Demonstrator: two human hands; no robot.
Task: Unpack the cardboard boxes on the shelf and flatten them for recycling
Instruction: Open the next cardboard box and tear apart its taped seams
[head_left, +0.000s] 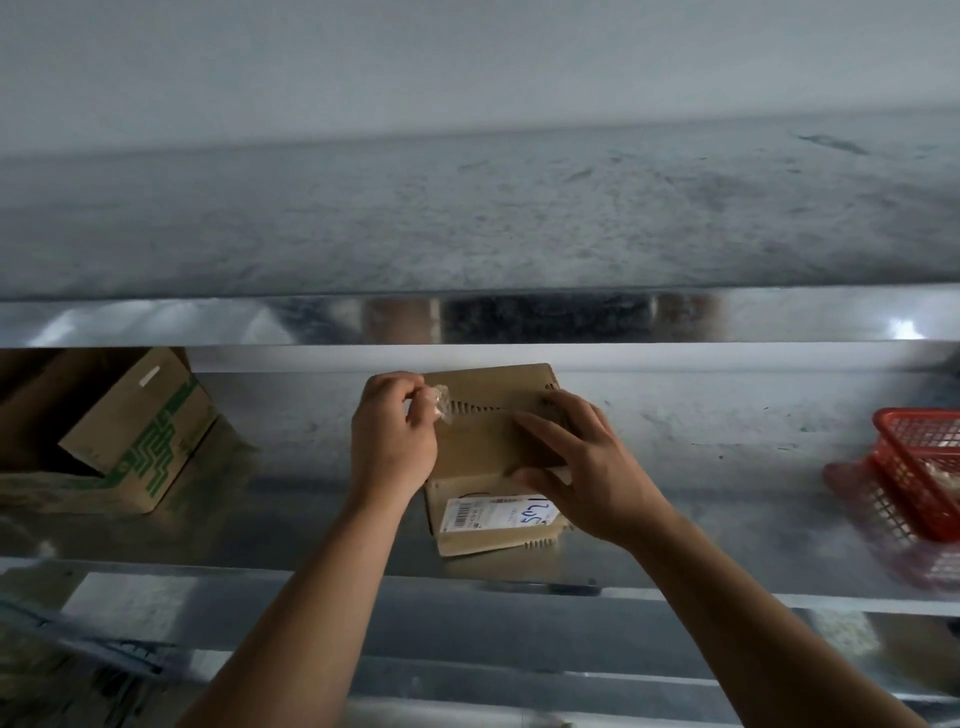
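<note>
The small cardboard box (485, 431) you are working on sits on the metal shelf (701, 493), about midway along it and close to the front edge. Its top faces you, with a jagged torn line running across the flap. A white shipping label (496, 514) with a barcode and blue handwriting covers its near face.

Your left hand (392, 441) is at the box's upper left corner, fingers curled and pinching a crumpled strip of clear tape (440, 404) that lifts off the torn line. Your right hand (582, 467) grasps the right side of the box, fingers spread over the top and thumb hooked on the near edge just above the label.

Well to the left on the same shelf, a larger cardboard box with green print (140, 431) leans tilted. At the far right stands a red plastic basket (906, 483). Above it all runs the dusty upper shelf (467, 218).
</note>
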